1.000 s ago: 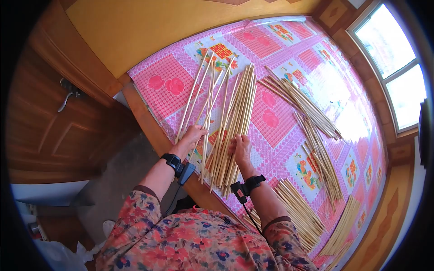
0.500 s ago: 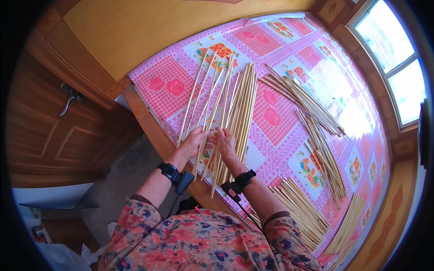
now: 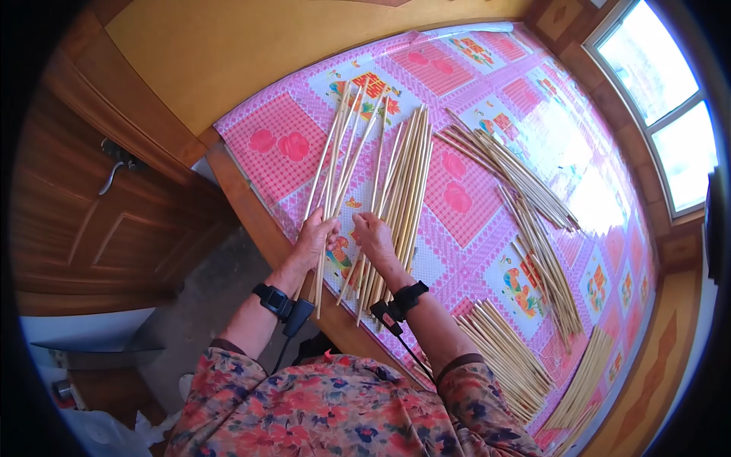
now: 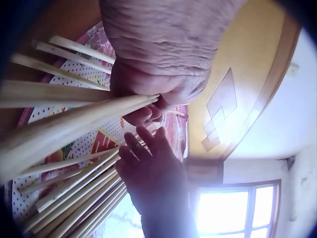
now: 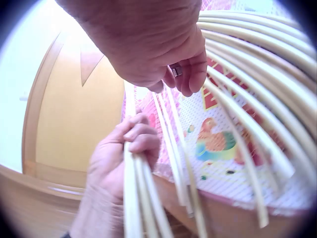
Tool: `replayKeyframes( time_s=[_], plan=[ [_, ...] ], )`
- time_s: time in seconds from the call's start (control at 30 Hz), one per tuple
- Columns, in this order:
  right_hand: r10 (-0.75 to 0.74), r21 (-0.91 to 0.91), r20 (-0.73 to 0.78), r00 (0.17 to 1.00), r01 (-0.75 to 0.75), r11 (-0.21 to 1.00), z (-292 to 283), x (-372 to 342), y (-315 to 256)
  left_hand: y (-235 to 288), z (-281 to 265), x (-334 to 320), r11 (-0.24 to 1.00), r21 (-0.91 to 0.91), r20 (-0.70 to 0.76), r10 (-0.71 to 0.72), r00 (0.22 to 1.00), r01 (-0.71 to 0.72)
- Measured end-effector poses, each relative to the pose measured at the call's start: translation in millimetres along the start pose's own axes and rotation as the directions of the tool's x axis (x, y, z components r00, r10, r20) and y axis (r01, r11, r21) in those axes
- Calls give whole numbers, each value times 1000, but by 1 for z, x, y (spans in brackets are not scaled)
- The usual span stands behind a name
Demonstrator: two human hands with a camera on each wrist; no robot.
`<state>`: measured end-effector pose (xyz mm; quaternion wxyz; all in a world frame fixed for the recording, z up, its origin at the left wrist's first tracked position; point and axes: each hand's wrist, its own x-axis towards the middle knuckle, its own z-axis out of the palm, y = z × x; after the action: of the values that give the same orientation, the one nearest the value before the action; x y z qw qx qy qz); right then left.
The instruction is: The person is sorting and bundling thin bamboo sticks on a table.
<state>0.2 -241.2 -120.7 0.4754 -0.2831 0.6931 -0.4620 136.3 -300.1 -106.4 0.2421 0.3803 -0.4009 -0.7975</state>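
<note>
My left hand [image 3: 314, 240] grips several thin pale wooden sticks [image 3: 332, 160], fingers curled round them near their lower ends. In the left wrist view their ends poke out of the fist toward the camera. Close to its right is my right hand [image 3: 375, 236], over the left side of a loose bundle of sticks [image 3: 412, 171]. In the right wrist view its fingers [image 5: 198, 74] are loosely bent, a ring on one, with nothing gripped between them. A few single sticks [image 5: 173, 148] lie on the table between the two hands.
A pink patterned plastic cloth [image 3: 282, 141] covers the table, whose wooden edge [image 3: 255, 217] runs along the left and front. Further stick piles lie to the right: one far [image 3: 518, 171], one middle [image 3: 544, 266], one near [image 3: 506, 358], one at the corner [image 3: 582, 381].
My right hand has moved left from the main bundle to beside my left hand. Sticks that were spread apart now stand closer together in my left hand, which has shifted slightly left.
</note>
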Motion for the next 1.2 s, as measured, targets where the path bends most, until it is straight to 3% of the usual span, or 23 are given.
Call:
replayKeyframes(
  time_s=[0.03,0.07,0.23,0.33,0.53,0.67,0.73,0.87,1.0,1.2],
  plan=[
    [-131,-278,-53,990,112,954,-7,4,14,1,1,0,997,-63,-33,43,999,-45],
    [-268,-537,-66,961,192,822,-13,7,29,2,2,0,988,-124,-70,84,994,-92],
    [-54,-721,-88,995,-26,692,-13,-7,8,8,3,1,989,-99,-125,94,988,-106],
    [-12,-731,-89,996,-57,680,-8,-1,5,7,2,1,998,14,-158,68,985,-67],
    [-14,-773,-52,999,-32,634,-6,1,-2,2,-3,2,997,-10,-217,68,974,-71],
    [-3,-759,-76,997,-56,649,-10,13,4,3,-1,2,997,-12,-213,72,974,-76],
    [42,-355,139,989,10,935,-23,12,5,6,-1,5,996,-14,-190,80,979,-84],
    [-11,-101,342,940,48,994,-34,-29,-13,13,4,9,996,18,-148,94,985,-92],
    [21,-91,530,848,32,995,-42,-55,-9,16,24,10,998,-50,-59,39,997,-42],
    [45,-103,616,787,24,994,-44,-68,-12,16,36,10,980,-194,12,48,999,-45]
  ],
)
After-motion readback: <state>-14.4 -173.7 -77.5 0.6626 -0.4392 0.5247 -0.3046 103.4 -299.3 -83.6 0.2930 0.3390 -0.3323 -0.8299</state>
